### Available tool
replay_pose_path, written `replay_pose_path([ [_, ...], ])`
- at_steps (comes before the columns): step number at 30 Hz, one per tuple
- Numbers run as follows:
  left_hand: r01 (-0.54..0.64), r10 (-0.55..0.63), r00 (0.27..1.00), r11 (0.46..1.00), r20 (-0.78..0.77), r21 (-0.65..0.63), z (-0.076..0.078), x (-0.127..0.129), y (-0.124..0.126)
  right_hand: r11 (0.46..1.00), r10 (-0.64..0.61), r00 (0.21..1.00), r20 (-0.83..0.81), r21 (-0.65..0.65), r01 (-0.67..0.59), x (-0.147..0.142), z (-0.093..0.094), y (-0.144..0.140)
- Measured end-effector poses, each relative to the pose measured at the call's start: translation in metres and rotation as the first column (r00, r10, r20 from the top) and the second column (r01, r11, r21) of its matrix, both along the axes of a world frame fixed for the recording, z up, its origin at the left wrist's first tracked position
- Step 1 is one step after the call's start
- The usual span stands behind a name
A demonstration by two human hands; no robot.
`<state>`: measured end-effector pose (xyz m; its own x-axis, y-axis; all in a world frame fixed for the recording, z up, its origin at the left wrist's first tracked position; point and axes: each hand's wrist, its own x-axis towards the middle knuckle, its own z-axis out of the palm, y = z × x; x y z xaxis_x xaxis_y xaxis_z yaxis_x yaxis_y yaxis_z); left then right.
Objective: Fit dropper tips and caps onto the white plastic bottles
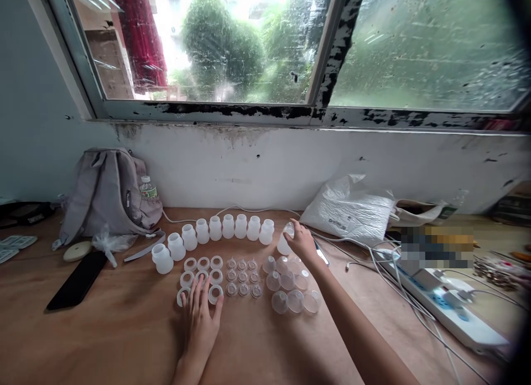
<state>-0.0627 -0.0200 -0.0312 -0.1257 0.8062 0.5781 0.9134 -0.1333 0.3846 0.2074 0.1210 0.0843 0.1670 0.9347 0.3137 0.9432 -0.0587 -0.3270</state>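
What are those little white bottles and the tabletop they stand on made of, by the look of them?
The small bottles look like translucent, milky plastic with a matte sheen; light glows softly through them. The right hand grips one. The table appears to be plywood or wood veneer: reddish-brown with visible grain, though a laminate is possible.

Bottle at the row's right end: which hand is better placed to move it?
Right. The right hand is already gripping that bottle. The left hand lies flat on the white rings, farther off, probably needing a cross-body reach.

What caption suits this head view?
Right hand grips a small white bottle; left hand rests on white rings.
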Motion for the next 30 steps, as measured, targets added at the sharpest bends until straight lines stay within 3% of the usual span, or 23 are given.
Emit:
replay_pose_path([
  [3,0.032,-0.032,0.999,0.999,0.027,0.006,0.012,0.005,-0.003,0.999,0.039,0.998,-0.044,0.028,-0.038,0.009,0.0,-0.009],
  [6,0.083,-0.084,0.995,0.996,0.045,0.023,0.033,0.012,-0.009,0.973,0.064,0.992,-0.112,0.226,-0.037,0.005,0.014,-0.038],
  [8,0.11,-0.113,0.992,0.992,0.05,0.057,0.05,0.018,-0.014,0.943,0.13,0.956,-0.263,0.332,-0.037,-0.004,0.024,-0.066],
  [10,0.137,-0.14,0.99,0.986,0.023,0.094,0.065,0.025,-0.018,0.932,0.269,0.859,-0.435,0.343,-0.118,-0.021,0.027,-0.096],
  [12,0.182,-0.177,0.983,0.977,-0.054,0.109,0.076,0.029,-0.02,0.924,0.383,0.681,-0.624,0.256,-0.285,-0.04,0.023,-0.124],
  [14,0.283,-0.272,0.952,0.957,-0.137,0.065,0.082,0.032,-0.02,0.883,0.411,0.505,-0.759,0.194,-0.426,-0.059,0.012,-0.145],
  [16,0.411,-0.412,0.901,0.911,-0.137,-0.038,0.082,0.033,-0.021,0.869,0.387,0.41,-0.826,0.179,-0.461,-0.072,-0.001,-0.158],
  [17,0.467,-0.476,0.874,0.878,-0.099,-0.105,0.081,0.033,-0.021,0.876,0.369,0.414,-0.832,0.162,-0.455,-0.076,-0.007,-0.162],
  [19,0.534,-0.547,0.837,0.817,0.002,-0.215,0.078,0.033,-0.024,0.89,0.366,0.51,-0.779,0.133,-0.435,-0.078,-0.017,-0.165],
  [22,0.594,-0.581,0.801,0.742,0.144,-0.311,0.078,0.036,-0.032,0.909,0.387,0.681,-0.621,0.131,-0.397,-0.074,-0.028,-0.163],
  [24,0.631,-0.578,0.775,0.686,0.255,-0.362,0.083,0.039,-0.037,0.912,0.397,0.742,-0.541,0.144,-0.383,-0.071,-0.032,-0.162],
  [30,0.638,-0.496,0.769,0.559,0.403,-0.53,0.109,0.036,-0.043,0.88,0.475,0.755,-0.453,0.226,-0.418,-0.072,-0.038,-0.169],
])
